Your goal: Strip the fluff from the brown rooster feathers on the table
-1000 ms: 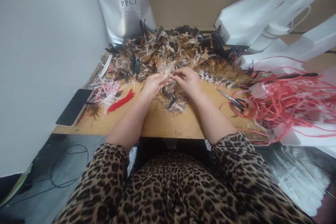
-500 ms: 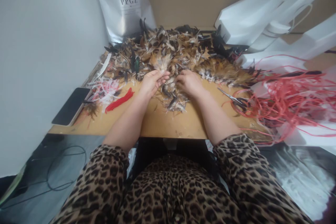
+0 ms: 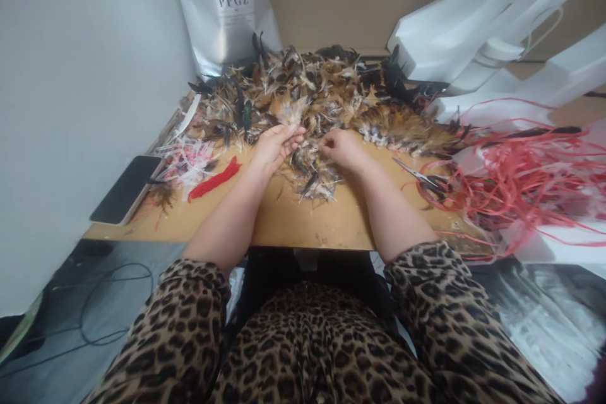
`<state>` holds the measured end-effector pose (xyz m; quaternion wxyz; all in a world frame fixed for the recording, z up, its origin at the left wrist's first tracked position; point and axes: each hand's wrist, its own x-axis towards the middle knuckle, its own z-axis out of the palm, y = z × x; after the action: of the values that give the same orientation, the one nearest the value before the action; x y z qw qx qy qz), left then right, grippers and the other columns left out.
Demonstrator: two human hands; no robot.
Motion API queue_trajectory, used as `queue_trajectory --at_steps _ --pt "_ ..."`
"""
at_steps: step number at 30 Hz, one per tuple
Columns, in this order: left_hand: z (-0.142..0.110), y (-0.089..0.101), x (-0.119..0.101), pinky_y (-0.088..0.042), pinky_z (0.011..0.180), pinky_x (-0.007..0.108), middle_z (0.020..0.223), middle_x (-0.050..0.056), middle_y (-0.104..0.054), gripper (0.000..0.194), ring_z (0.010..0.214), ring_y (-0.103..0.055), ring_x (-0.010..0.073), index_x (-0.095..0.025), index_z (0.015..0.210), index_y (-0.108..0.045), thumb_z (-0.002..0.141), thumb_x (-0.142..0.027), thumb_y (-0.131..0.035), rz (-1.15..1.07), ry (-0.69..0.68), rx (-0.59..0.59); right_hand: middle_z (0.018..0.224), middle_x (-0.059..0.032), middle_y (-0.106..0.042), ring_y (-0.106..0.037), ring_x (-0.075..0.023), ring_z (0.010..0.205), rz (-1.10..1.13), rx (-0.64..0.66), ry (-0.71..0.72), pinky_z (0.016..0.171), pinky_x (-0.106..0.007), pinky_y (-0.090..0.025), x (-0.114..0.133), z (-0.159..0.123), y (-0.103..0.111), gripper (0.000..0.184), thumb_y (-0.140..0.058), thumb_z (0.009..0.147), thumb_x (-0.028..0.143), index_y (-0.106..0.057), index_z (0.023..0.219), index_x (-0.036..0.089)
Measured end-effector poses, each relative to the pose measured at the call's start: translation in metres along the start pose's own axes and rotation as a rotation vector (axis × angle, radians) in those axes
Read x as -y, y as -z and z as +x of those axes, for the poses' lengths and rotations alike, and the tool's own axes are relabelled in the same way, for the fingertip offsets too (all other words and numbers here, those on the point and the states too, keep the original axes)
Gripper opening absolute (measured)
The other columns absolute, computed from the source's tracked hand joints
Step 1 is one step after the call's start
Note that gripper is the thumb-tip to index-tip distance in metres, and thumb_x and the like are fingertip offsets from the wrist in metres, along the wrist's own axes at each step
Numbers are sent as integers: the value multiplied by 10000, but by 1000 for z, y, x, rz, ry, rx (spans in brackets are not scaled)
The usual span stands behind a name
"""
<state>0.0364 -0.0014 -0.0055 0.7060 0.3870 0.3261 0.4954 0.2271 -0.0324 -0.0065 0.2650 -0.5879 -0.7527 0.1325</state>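
Note:
Between the thumb and fingers of my left hand (image 3: pixel 278 144) is a small bunch of pale brown feathers (image 3: pixel 290 112), its tips fanned upward. My right hand (image 3: pixel 341 146) is curled with its fingertips pinched together, just to the right of the left hand and over loose feathers; whatever is in that pinch is too small to make out. Behind both hands spreads a large heap of brown and black feathers (image 3: pixel 326 79). A smaller patch of feathers (image 3: pixel 315 180) lies on the wooden table (image 3: pixel 293 224) below and between my hands.
At left lie a phone (image 3: pixel 125 189), a red thread bundle (image 3: pixel 214 178) and white and pink scraps (image 3: pixel 189 161). Scissors (image 3: pixel 419 175) rest at right beside tangled red strips (image 3: pixel 530 170). A row of bundled feathers (image 3: pixel 407 129) sits behind them. A silver bag (image 3: pixel 231 31) stands at the back.
My right hand has shifted slightly, its fingers drawn into a tighter pinch. The left hand holds the feather bunch in nearly the same place.

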Motion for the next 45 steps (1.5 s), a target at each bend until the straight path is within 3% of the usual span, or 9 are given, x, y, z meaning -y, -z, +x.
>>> queue_trajectory --at_steps 6,11,18,23,31,38,43,45 --pt "-1 -4 0 -484 525 116 787 49 -731 62 592 -659 53 -104 781 -630 807 -145 -667 -42 52 -16 570 26 -590 -468 -76 508 757 -49 -278 520 -214 -358 7 1 5 175 -682 664 287 -656 748 135" --pt "-3 -6 -1 -485 523 115 786 48 -731 48 587 -660 53 -103 804 -636 805 -138 -668 -49 90 -20 533 31 -589 -460 -55 472 1001 -65 -365 465 -183 -339 12 3 2 172 -760 587 229 -637 677 150" --pt "-2 -3 0 -489 533 128 811 53 -729 24 605 -664 59 -99 798 -633 817 -110 -641 -84 79 4 708 -39 -712 -551 -58 525 1348 59 -416 443 -150 -407 9 2 4 207 -790 598 189 -628 716 137" --pt "0 -3 1 -486 537 124 835 51 -734 18 626 -666 59 -107 816 -631 830 -108 -620 -104 90 0 671 -27 -708 -618 -79 564 1440 41 -409 481 -149 -473 10 3 4 229 -788 575 124 -599 703 147" --pt "-2 -5 1 -497 548 129 860 74 -734 37 665 -693 84 -104 796 -610 808 -75 -630 -173 136 19 690 -3 -707 -627 -69 575 1414 74 -308 554 -164 -512 11 2 5 289 -832 554 181 -589 709 155" --pt "-3 -5 -2 -495 531 130 899 66 -731 64 610 -654 52 -96 764 -620 820 -68 -607 -182 87 61 632 0 -678 -599 -78 553 1219 246 -214 529 -180 -465 18 -5 6 291 -843 569 252 -606 704 151" --pt "-1 -2 -6 -457 505 98 835 41 -725 38 569 -606 19 -99 783 -644 807 -72 -632 -161 59 27 672 -19 -689 -587 -84 598 1015 463 -144 608 -213 -469 19 -17 26 273 -830 606 332 -695 731 130" --pt "-2 -2 -7 -451 505 96 835 43 -725 47 572 -606 18 -98 759 -635 802 -82 -644 -146 44 39 689 -40 -695 -587 -96 616 959 462 -150 614 -226 -469 19 -18 32 301 -817 625 391 -708 711 123"
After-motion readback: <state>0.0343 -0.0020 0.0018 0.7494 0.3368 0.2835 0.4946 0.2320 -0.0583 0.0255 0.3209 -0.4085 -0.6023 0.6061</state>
